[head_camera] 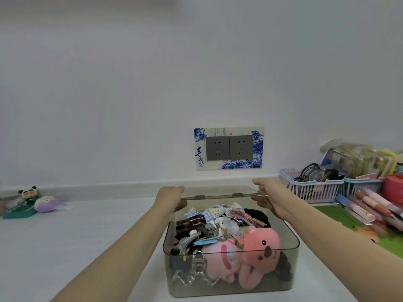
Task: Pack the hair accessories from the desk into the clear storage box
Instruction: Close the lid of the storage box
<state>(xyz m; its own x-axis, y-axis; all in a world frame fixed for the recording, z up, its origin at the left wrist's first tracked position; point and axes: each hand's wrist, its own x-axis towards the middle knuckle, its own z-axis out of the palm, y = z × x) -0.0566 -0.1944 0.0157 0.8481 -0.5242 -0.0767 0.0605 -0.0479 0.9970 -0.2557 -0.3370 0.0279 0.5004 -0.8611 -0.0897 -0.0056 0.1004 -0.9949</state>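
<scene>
The clear, smoky-tinted storage box point(231, 288) stands on the white desk in front of me. It is filled with hair accessories point(209, 227): clips, claw clips, bows and scrunchies, plus a pink plush toy point(259, 251) at its front right. Its hinged lid point(218, 191) is open and leans back behind the rear rim. My left hand point(171, 194) grips the lid's left end and my right hand point(267, 188) grips its right end. Some of their fingers show through the plastic under the lid.
A wall socket plate point(229, 148) is right behind the box. A pink basket point(311, 190) with glasses, pens point(368, 205) and a green mat point(340, 216) crowd the right side. Small plush toys point(44, 203) lie at the far left. The white desk point(87, 232) is bare left of the box.
</scene>
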